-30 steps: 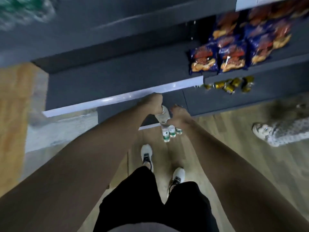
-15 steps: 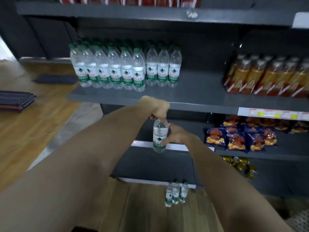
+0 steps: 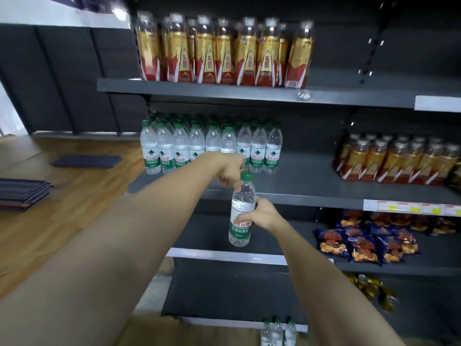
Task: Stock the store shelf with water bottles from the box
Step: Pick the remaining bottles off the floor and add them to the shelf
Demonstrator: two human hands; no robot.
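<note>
A clear water bottle (image 3: 241, 216) with a green cap and green label hangs upright in front of the dark shelf (image 3: 311, 186). My left hand (image 3: 230, 169) grips its neck just under the cap. My right hand (image 3: 259, 213) wraps round its middle from the right. Behind them, several matching water bottles (image 3: 212, 146) stand in rows on the left part of that shelf. Three more water bottles (image 3: 278, 332) stand on the floor at the bottom edge. No box is in view.
Red-and-gold drink bottles (image 3: 224, 51) fill the shelf above, and more of them (image 3: 396, 158) stand at the right of the water shelf. Snack bags (image 3: 366, 238) and gold cans (image 3: 374, 290) lie on lower shelves. Dark folded mats (image 3: 22, 193) sit on the wood floor at left.
The view has swung up from the floor to the shelves. Both hands have lifted the bottle from near the floor to just below the water shelf's front edge.
</note>
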